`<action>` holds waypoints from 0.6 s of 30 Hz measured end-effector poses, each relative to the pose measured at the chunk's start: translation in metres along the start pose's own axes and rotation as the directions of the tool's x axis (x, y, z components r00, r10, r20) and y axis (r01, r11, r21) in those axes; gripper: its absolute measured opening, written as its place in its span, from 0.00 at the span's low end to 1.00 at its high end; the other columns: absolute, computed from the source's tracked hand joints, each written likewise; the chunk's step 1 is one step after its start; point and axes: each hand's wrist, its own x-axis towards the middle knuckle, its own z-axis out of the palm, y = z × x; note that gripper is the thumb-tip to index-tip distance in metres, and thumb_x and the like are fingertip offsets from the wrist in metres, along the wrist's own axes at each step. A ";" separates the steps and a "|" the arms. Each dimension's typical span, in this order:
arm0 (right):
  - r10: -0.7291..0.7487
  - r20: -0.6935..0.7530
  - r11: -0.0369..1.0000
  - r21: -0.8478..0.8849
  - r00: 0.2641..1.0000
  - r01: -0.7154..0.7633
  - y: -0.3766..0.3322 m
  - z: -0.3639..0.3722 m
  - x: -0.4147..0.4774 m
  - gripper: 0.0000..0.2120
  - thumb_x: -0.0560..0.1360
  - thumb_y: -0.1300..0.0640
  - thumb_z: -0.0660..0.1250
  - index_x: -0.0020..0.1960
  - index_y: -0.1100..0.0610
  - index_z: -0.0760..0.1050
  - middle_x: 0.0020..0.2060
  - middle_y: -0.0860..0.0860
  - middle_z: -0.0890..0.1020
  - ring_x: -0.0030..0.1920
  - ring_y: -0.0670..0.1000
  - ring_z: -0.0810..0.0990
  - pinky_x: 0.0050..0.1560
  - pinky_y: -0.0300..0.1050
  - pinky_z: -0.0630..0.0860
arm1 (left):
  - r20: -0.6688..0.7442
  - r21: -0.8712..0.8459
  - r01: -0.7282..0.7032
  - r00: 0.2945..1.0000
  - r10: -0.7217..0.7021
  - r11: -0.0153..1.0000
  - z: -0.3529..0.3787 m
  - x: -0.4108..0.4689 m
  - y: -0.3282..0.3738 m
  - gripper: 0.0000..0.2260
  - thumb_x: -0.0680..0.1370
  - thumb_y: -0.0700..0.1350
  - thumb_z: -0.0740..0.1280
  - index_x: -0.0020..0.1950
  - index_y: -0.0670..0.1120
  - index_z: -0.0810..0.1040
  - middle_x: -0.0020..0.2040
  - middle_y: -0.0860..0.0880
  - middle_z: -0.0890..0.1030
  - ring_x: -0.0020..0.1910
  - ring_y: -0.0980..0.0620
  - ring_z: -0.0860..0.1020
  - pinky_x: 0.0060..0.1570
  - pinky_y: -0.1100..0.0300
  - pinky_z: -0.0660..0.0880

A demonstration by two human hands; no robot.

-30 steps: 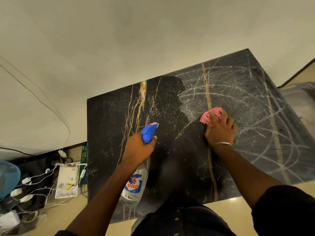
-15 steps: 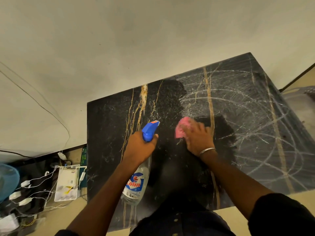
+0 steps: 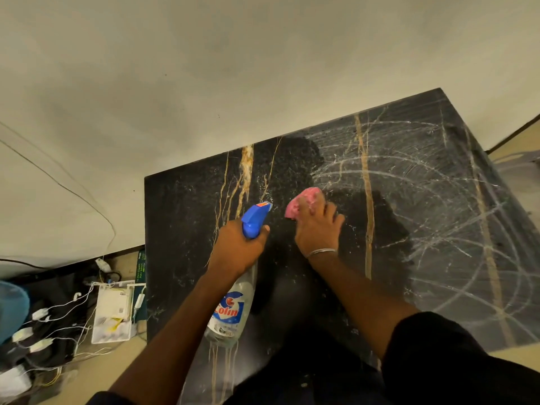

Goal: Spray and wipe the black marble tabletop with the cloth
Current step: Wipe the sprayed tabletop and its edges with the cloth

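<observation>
**Fingers (image 3: 331, 214) press a crumpled pink cloth (image 3: 302, 200) to the black marble tabletop (image 3: 181, 229)**

Fingers of the right hand (image 3: 317, 232) lie spread and slightly bent over the pink cloth. They hold it down near the middle of the tabletop, somewhat toward its far edge. A thin silver bangle (image 3: 321, 252) circles that wrist, and a black sleeve (image 3: 453, 361) covers the upper arm.

The left hand (image 3: 236, 252) has its fingers curled tight round the neck of a clear plastic spray bottle with a blue trigger head (image 3: 230, 311). It holds the bottle above the left half of the tabletop, nozzle aimed at the far edge and the "Colin" label facing up. The nozzle tip sits just beside the cloth without touching it.

Gold veins (image 3: 365, 200) run from the near edge of the tabletop to the far one. Pale curved smear lines (image 3: 438, 185) cover its right half.

A plain cream wall (image 3: 204, 83) rises beyond the far edge. On the floor off the left edge are an open white box (image 3: 112, 311) and a tangle of white cables and chargers (image 3: 41, 314).
</observation>
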 end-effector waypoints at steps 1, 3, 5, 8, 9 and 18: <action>-0.072 0.009 0.997 -0.002 0.997 0.072 -0.007 0.003 -0.001 0.25 0.73 0.51 0.65 0.70 0.50 0.67 0.70 0.61 0.68 0.59 0.64 0.71 0.54 0.61 0.69 | 0.002 0.004 0.004 1.000 -0.004 1.000 0.001 0.002 0.001 0.06 0.76 0.48 0.68 0.45 0.46 0.76 0.34 0.47 0.77 0.33 0.53 0.77 0.39 0.59 0.76; -0.223 0.040 0.975 -0.013 0.974 0.224 -0.006 0.004 0.000 0.25 0.73 0.50 0.66 0.69 0.49 0.68 0.70 0.60 0.69 0.59 0.63 0.71 0.54 0.60 0.69 | 0.020 0.016 0.007 1.000 -0.008 1.000 0.002 0.007 0.003 0.06 0.76 0.48 0.68 0.45 0.45 0.75 0.34 0.47 0.77 0.33 0.52 0.77 0.40 0.58 0.77; -0.336 0.061 0.940 -0.036 0.940 0.338 0.014 0.001 0.009 0.27 0.72 0.49 0.66 0.71 0.47 0.66 0.70 0.58 0.68 0.59 0.62 0.71 0.54 0.59 0.70 | 0.040 0.017 0.004 0.999 -0.004 1.000 0.002 0.013 0.007 0.06 0.77 0.47 0.68 0.45 0.46 0.75 0.34 0.47 0.77 0.34 0.51 0.77 0.40 0.58 0.77; -0.231 0.049 0.970 -0.062 0.972 0.234 0.055 -0.010 0.027 0.27 0.73 0.49 0.65 0.72 0.46 0.66 0.71 0.58 0.66 0.62 0.63 0.70 0.57 0.61 0.70 | 0.055 -0.010 -0.007 0.998 0.008 1.000 0.001 0.019 0.011 0.05 0.77 0.47 0.68 0.45 0.47 0.75 0.35 0.44 0.79 0.36 0.46 0.79 0.43 0.55 0.78; -0.146 0.039 0.987 -0.059 0.989 0.148 0.070 -0.013 0.034 0.26 0.74 0.49 0.64 0.71 0.46 0.65 0.72 0.58 0.65 0.63 0.65 0.69 0.58 0.63 0.69 | 0.059 -0.013 -0.014 0.998 0.014 1.000 0.001 0.022 0.012 0.05 0.77 0.47 0.68 0.44 0.47 0.75 0.36 0.43 0.79 0.37 0.44 0.80 0.43 0.54 0.79; 0.353 -0.047 0.936 0.010 0.934 -0.353 0.069 -0.014 0.060 0.24 0.78 0.51 0.60 0.74 0.50 0.62 0.74 0.62 0.62 0.67 0.67 0.65 0.61 0.65 0.66 | 0.085 -0.023 -0.033 0.996 0.034 0.999 0.004 0.039 0.016 0.06 0.77 0.46 0.68 0.41 0.50 0.74 0.33 0.48 0.77 0.33 0.53 0.77 0.39 0.59 0.77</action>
